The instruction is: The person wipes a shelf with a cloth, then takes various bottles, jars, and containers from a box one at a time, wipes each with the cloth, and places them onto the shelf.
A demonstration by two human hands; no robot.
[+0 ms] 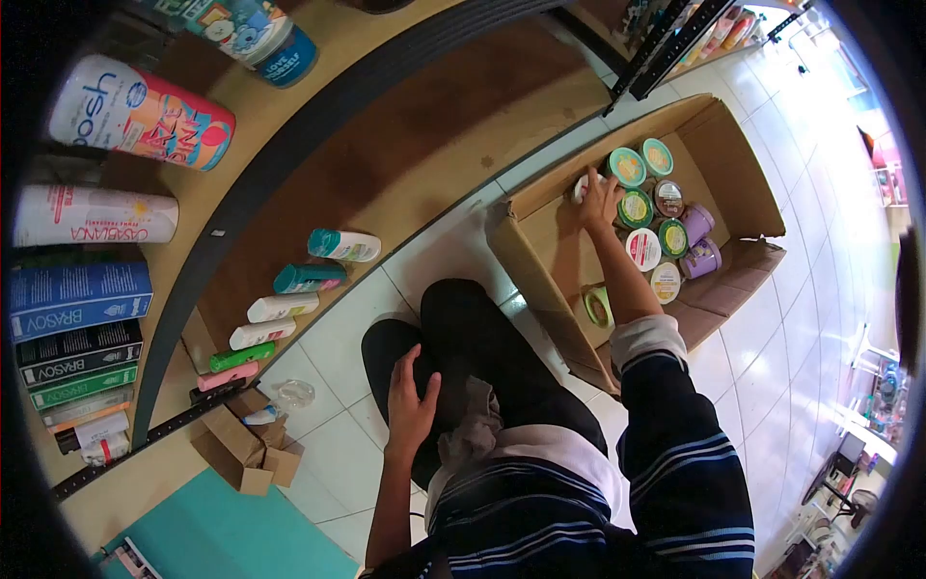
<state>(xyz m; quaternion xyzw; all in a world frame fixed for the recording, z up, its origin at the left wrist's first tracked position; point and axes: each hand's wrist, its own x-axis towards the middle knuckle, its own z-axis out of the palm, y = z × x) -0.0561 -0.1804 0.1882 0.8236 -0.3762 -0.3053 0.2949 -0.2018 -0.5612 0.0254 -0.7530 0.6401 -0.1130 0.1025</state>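
Right hand at a white-lidded tub in the carton, left hand free over the thigh

In the head view, the right hand (600, 203) reaches into an open cardboard box (745, 179), fingers bent over a small white tub (582, 188). That tub lies at about eight o'clock from the fingertips, against or just under them and partly hidden; whether the fingers have closed on it, I cannot tell. Close round the same hand, a green-lidded tub (627, 167) sits at one o'clock and another green tub (635, 207) at three, with a brown-lidded tub (667, 199) beyond it. Farther out, two purple tubs (701, 259) lie tilted between three and four o'clock, and a white-and-red lid (643, 249) shows between four and five. A lime-green tub (598, 306) leans alone at six o'clock, near the box wall.

The left hand (413, 398) is empty, its fingers loosely extended and thumb apart, over the left thigh (391, 352). From it, a grey cloth (471, 425) lies at four o'clock on the person's lap, a row of bottles (280, 307) stretches between nine and eleven o'clock along the low shelf (405, 159), and a small opened carton (241, 454) sits between eight and nine on the floor (333, 468)
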